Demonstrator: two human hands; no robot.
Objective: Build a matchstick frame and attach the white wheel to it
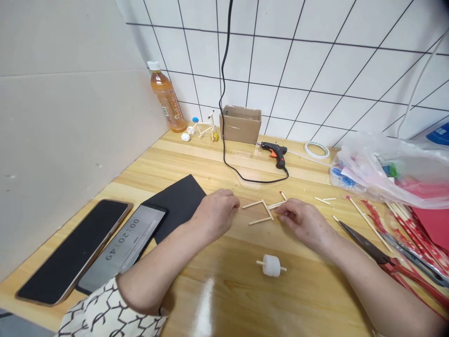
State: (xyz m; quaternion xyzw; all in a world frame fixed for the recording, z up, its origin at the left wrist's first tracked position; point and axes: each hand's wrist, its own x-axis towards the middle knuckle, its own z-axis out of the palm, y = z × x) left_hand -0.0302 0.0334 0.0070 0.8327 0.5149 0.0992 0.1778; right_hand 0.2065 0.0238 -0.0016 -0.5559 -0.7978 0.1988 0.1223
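"Head view: what do our two hands show us?"

"Our left hand (218, 210) has its fingers curled in, near the open side of the frame (267, 210); we cannot tell whether it grips anything. Our right hand (305, 222) has thumb and fingers bent close together at the frame's other end. It seems to touch a stick end there, but we cannot tell how firmly."

"And the frame itself?"

"It lies on the table (228, 290) between our hands. A crossbar has two arms running out towards our left, and thinner pieces run from it to our right hand. We would judge the basic shape laid out, though we cannot see whether every joint is glued."

"What do we have apart from it?"

"The white roller (271, 266) is nearer to us, with a stick through its middle. That part looks assembled, yet it is not joined to the frame."

"So we are partway along?"

"We judge so: two separate parts, and no link between them. At the back, a small model (205, 123) stands beside the box (241, 125), looking further built than what lies before us."

"Our tools?"

"The glue gun (277, 152) rests beyond the frame, out of our hands. Scissors (365, 243) lie beside our right forearm, and loose sticks (322, 200) lie beyond them."
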